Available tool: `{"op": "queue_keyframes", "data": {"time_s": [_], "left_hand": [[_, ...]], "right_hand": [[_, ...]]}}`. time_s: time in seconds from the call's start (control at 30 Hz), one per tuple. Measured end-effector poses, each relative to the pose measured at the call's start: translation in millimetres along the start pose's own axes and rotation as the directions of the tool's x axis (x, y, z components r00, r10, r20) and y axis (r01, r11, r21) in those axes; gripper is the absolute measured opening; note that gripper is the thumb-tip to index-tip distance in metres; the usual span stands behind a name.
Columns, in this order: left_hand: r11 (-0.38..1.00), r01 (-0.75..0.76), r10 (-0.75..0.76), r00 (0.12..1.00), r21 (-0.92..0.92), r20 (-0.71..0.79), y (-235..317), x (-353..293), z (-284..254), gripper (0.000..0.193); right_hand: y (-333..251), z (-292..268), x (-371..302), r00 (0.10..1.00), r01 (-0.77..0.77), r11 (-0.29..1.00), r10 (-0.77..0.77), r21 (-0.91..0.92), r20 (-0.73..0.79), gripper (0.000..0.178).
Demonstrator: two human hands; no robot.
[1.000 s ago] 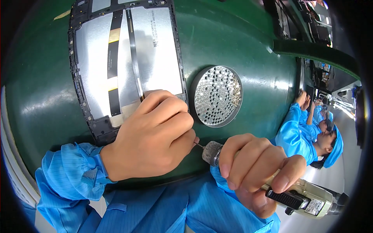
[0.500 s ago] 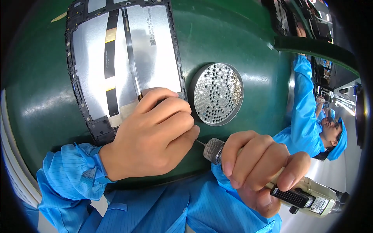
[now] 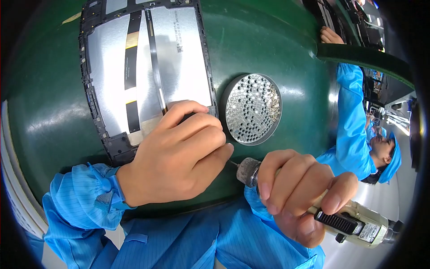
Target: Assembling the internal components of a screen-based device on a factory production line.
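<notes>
My right hand [image 3: 298, 193] is wrapped round a beige electric screwdriver [image 3: 365, 224]. Its knurled metal collar and thin bit point left, toward my left hand [image 3: 179, 157]. The fingers of that hand are curled and pressed together close to the bit's tip; anything pinched in them is hidden. It covers the near right corner of a tablet-like device [image 3: 105, 76] with a black frame, silver back panel and dark ribbon cables, its outer finger touching the frame. Right of the device sits a round metal dish [image 3: 253, 110], a perforated plate inside it and small screws gathered along its right side.
The green work mat [image 3: 295, 107] lies beneath everything. A dark green curved bar [image 3: 363, 58] runs along the right. Beyond it, a co-worker in a blue smock and cap [image 3: 351, 112] reaches toward dark parts. A pale edge [image 3: 20, 179] borders the left.
The device, dish and both hands appear slightly farther right in the picture, with their arrangement nearly the same. More of the co-worker's hand shows at the top right.
</notes>
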State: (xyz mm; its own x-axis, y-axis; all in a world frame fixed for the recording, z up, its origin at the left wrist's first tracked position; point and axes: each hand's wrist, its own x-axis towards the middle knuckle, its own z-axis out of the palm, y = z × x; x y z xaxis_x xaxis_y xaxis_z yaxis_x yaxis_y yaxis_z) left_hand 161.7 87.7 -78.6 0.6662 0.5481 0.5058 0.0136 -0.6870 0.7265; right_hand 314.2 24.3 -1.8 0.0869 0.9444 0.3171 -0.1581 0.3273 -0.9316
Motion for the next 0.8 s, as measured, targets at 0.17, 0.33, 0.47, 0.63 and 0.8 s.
{"op": "queue_keyframes", "data": {"time_s": [0.17, 0.33, 0.47, 0.63, 0.8], "left_hand": [[1.000, -0.019, 0.019, 0.999, 0.020, -0.036, -5, -3, 2, 0.024], [0.983, 0.015, -0.018, 1.000, 0.183, 0.012, 12, -8, -19, 0.035], [0.870, 0.030, -0.031, 1.000, 0.492, -0.006, 20, -41, -34, 0.012], [0.857, 0.057, -0.063, 0.998, 0.513, -0.007, 13, -51, -39, 0.012], [0.877, 0.027, -0.018, 1.000, 0.480, -0.022, 2, -60, -38, 0.022]], "right_hand": [[6, -1, 3, 0.999, 0.028, 0.999, -0.029, 0.043, 0.027, 0.025], [2, -5, 7, 0.999, 0.022, 1.000, -0.023, 0.016, 0.042, 0.025], [7, 6, 8, 0.999, 0.034, 0.999, -0.034, 0.006, 0.001, 0.026], [16, 23, 13, 0.999, 0.016, 0.999, -0.015, -0.046, 0.032, 0.027], [24, 38, 12, 0.998, 0.022, 0.995, -0.017, -0.098, 0.058, 0.028]]}}
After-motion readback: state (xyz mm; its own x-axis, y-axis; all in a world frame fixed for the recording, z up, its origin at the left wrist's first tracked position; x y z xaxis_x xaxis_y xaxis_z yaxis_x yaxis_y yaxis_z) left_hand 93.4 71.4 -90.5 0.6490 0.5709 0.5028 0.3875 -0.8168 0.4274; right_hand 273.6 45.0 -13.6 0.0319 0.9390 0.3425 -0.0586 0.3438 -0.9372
